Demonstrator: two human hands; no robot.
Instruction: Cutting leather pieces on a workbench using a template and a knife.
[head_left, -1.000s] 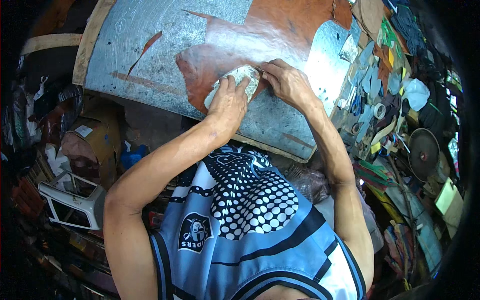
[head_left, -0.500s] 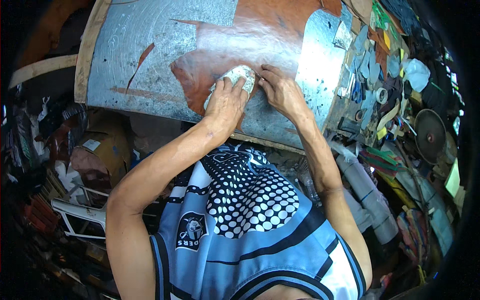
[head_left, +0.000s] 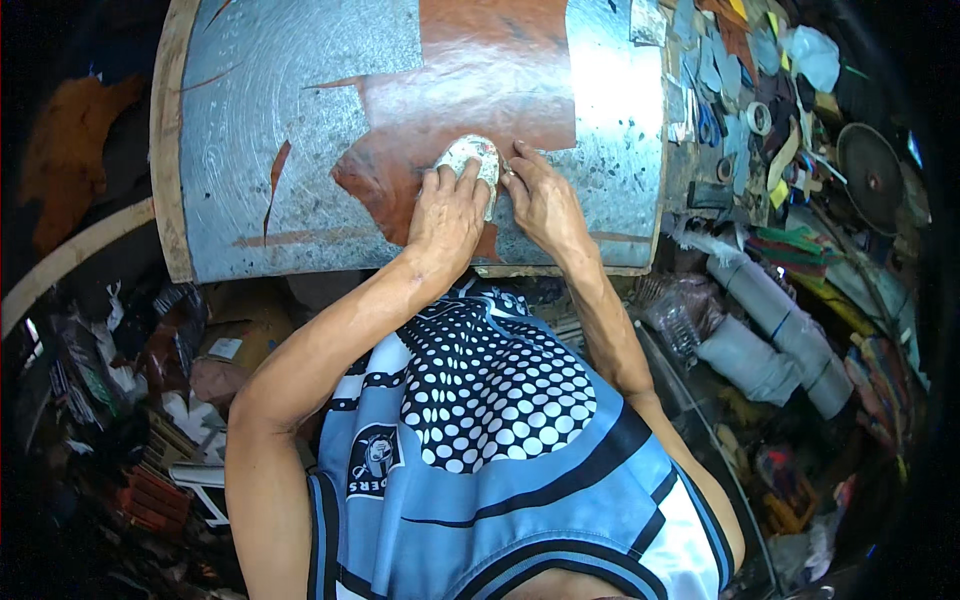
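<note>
A pale, speckled pattern piece point(head_left: 466, 150) with a rounded top lies on a sheet of brown leather point(head_left: 500, 95). My left hand point(head_left: 447, 212) presses the pattern down, its fingers bent over the face and the palm hiding the lower part. Close to the pattern's right edge, my right hand point(head_left: 545, 200) is closed in a pinch. Between its thumb and forefinger shows a small thin tool point(head_left: 507, 170), mostly covered by the fingers; its kind is unclear. Leather stretches away from me beyond both hands, and a small flap hangs near the table's front edge.
The leather rests on a metal-topped table point(head_left: 330, 235) with a wooden border. Narrow leather scraps point(head_left: 275, 185) lie on its left part. At right, a cluttered surface holds scissors point(head_left: 708, 125), a tape roll point(head_left: 758, 119) and cut pieces. Wrapped rolls point(head_left: 780, 320) lie lower right.
The whole view has shifted, so the table sits straighter and lower left in the picture. My right hand has moved slightly along the pattern's right edge toward me; my left still presses the pattern.
</note>
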